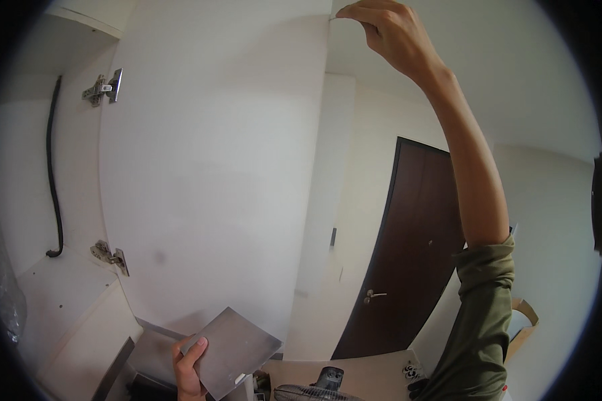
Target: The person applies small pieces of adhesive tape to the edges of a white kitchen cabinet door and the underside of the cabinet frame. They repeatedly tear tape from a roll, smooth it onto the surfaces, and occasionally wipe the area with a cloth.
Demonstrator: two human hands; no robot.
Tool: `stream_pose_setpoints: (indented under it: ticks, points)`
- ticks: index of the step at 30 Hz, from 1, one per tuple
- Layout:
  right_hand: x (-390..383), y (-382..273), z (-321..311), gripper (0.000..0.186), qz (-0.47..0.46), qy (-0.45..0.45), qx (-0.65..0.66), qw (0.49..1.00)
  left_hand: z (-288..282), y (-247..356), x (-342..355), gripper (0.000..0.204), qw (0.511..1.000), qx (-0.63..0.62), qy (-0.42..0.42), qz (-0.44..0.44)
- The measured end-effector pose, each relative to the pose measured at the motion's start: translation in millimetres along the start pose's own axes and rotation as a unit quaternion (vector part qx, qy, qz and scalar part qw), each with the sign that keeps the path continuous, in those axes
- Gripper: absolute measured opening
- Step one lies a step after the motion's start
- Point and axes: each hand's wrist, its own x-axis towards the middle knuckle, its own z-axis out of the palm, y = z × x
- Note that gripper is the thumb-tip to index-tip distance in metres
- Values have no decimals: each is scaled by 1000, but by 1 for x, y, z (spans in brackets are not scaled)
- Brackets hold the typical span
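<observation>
My left hand (190, 367) grips a flat grey rectangular thing (237, 351) at its left edge, thumb on top; a small whitish mark shows near its lower edge. Whether it is a thin box or a book I cannot tell. Raised high at the upper right, my right hand (388, 27) has its fingers bent together at the free edge of a white cabinet door (214, 167). A small pale bit shows at those fingertips. The door stands open on an upper metal hinge (102, 89) and a lower metal hinge (109, 256).
Inside the white cabinet (73, 287) at left, a black hose or cable (52, 167) runs down the wall. Clear plastic (7, 294) hangs at the far left. Below stands a fan (314, 391). A dark brown room door (408, 247) and a cardboard box (523, 324) are behind my right arm.
</observation>
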Motion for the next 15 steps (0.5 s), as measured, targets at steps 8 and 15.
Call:
stream_pose_setpoints:
  ticks: [8, 15]
  points:
    - [-25, -2, -9, 20, 123, 53, 121, 984, -6, 4, -7, 37, 1000, 4, 12, -5]
    - [-37, 4, 23, 32, 61, 87, 23, 994, -8, 7, -12, 35, 1000, 11, 14, 0]
